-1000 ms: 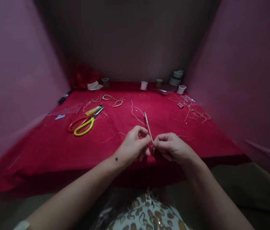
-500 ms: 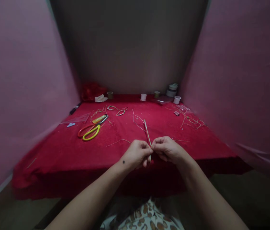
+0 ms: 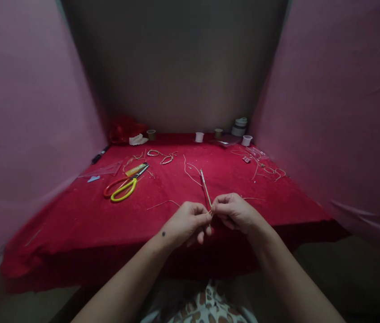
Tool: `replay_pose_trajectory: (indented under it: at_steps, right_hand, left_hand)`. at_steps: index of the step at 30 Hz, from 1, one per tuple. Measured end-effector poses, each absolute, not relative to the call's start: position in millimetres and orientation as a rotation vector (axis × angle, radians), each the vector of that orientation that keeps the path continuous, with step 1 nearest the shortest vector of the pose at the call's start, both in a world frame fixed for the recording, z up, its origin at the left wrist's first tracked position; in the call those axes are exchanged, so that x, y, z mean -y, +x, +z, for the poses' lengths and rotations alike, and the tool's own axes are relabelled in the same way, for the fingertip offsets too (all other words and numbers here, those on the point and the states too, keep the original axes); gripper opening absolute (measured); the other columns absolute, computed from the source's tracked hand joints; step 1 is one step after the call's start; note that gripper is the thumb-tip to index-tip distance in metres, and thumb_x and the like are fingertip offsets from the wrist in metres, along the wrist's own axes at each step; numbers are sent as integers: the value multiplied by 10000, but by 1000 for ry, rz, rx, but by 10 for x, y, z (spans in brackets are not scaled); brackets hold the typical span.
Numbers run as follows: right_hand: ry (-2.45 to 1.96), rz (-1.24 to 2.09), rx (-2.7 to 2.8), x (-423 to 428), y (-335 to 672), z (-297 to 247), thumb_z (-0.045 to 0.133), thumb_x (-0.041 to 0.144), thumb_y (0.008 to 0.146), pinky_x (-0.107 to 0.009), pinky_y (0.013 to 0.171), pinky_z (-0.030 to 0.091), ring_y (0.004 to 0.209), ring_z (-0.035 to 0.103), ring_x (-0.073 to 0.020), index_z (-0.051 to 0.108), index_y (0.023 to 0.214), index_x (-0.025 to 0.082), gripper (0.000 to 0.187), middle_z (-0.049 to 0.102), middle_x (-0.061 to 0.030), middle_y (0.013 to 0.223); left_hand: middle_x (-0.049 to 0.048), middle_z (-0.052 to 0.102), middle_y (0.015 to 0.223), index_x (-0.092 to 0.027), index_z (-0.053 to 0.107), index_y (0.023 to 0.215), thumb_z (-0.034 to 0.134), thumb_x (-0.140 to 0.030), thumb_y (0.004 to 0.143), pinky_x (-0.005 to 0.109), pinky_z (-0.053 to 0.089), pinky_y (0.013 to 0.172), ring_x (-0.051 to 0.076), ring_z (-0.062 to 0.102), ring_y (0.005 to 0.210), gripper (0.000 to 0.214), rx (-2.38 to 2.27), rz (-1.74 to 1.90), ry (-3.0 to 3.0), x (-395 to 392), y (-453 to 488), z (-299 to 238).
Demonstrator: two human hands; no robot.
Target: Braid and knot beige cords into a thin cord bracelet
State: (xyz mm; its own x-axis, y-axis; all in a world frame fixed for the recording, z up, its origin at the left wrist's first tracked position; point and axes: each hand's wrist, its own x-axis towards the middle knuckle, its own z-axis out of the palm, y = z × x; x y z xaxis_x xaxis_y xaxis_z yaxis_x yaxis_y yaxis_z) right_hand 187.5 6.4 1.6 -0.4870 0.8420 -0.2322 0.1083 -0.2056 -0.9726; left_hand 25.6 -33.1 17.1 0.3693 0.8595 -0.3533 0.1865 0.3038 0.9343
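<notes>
A pale braided cord (image 3: 205, 186) stretches away from my fingers across the red cloth, its far end lying on the table. My left hand (image 3: 193, 222) pinches thin strands at the near end of the braid. Close beside it, my right hand (image 3: 232, 211) pinches the cord where the braid meets the strands. One thin loose strand (image 3: 165, 202) runs out to the left past my left hand, and another (image 3: 254, 198) sticks out on the right. My fingers partly hide the near end of the cord.
Scissors (image 3: 122, 189) with red and yellow handles lie on the left, by a yellow packet (image 3: 137, 169). Two finished-looking braided loops (image 3: 166, 159) lie behind. Cord tangles (image 3: 271, 172) are on the right. Small cups (image 3: 199, 137) and a lidded jar (image 3: 239, 127) line the back.
My left hand has shifted slightly left and down, opening a small gap from my right hand with strands visible between. The whole view has shifted slightly.
</notes>
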Motion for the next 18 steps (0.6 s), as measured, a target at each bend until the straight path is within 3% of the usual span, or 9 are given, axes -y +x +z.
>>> replay_pose_trajectory:
  at_steps: [4,8,13,16,18]
  right_hand:
    - [-1118,1784,1467,-69,1902,16,591,201,685,-166,261,153,262,292,-29,484,563,166,166,363,97,387]
    - [-1087,1817,1414,-65,1928,31,605,208,695,-166,265,144,269,276,-27,482,559,166,188,364,94,392]
    - [-1066,1854,1396,-76,1951,42,613,201,698,-167,271,140,273,278,-27,500,567,161,178,363,89,392]
    - [-1077,1864,1392,-83,1962,53,613,191,692,-169,273,138,273,278,-26,509,574,158,161,367,88,389]
    - [-1085,1864,1395,-84,1967,61,614,192,691,-171,276,136,276,283,-25,502,566,159,171,374,85,394]
  left_hand:
    - [-31,523,396,-117,574,637,541,-292,783,139,212,266,27,345,256,230,-1062,491,1197,390,152,215]
    - [8,622,535,-115,591,667,568,-286,776,129,224,282,24,411,299,204,-974,442,1135,505,-10,231]
    - [-18,538,465,-113,632,764,553,-319,809,123,241,304,45,456,333,225,-986,369,1185,704,-245,256]
    - [35,637,726,-141,651,876,560,-320,809,137,373,381,58,541,437,212,-1040,354,1330,824,-439,350]
    - [71,654,917,-151,670,842,559,-275,807,162,436,442,68,568,498,169,-1049,399,1490,881,-595,454]
